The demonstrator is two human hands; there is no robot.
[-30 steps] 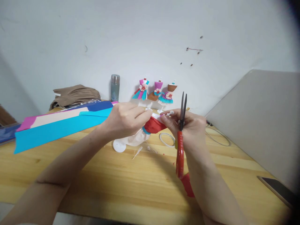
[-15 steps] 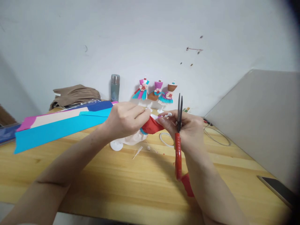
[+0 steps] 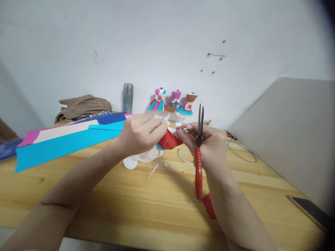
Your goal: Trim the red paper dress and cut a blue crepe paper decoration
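Note:
A small doll-like dress form (image 3: 170, 140) with a red top, blue waist and pale skirt is held tilted above the table, its round white base (image 3: 130, 163) at the lower left. My left hand (image 3: 142, 134) is closed on the form's red top, fingertips hidden behind the knuckles. My right hand (image 3: 209, 141) pinches the form near its white neck between thumb and finger. Red-handled scissors (image 3: 199, 170) hang from that same hand, blades pointing up and slightly apart. Below them lies a red piece (image 3: 208, 206), partly behind my right forearm.
Coloured strips (image 3: 65, 143) lie at the left, with brown cloth (image 3: 85, 107) and a flask (image 3: 128, 98) behind. Three dressed forms (image 3: 176, 101) stand by the wall. White cable (image 3: 184, 158), scraps (image 3: 153, 170) and a phone (image 3: 309, 211) rest on the table (image 3: 117, 209).

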